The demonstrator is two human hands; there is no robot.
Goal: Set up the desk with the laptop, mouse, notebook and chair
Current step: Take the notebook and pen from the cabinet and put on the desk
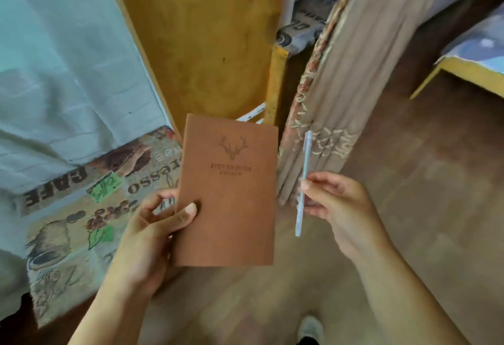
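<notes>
A brown notebook (230, 194) with a stag's head stamped on its cover is held upright in front of me, above the floor. My left hand (152, 232) grips its lower left edge, thumb on the cover. My right hand (336, 204) pinches a pale blue pen (303, 183) that points up and down, just right of the notebook. Laptop, mouse and chair are out of sight.
A cloth printed with coffee pictures (81, 224) hangs at the left under pale fabric (62, 71). A yellow wooden panel (201, 39) stands behind the notebook, a beige curtain (335, 104) to its right. A yellow-framed bed (463, 71) is at far right. Wooden floor (422, 181) lies below.
</notes>
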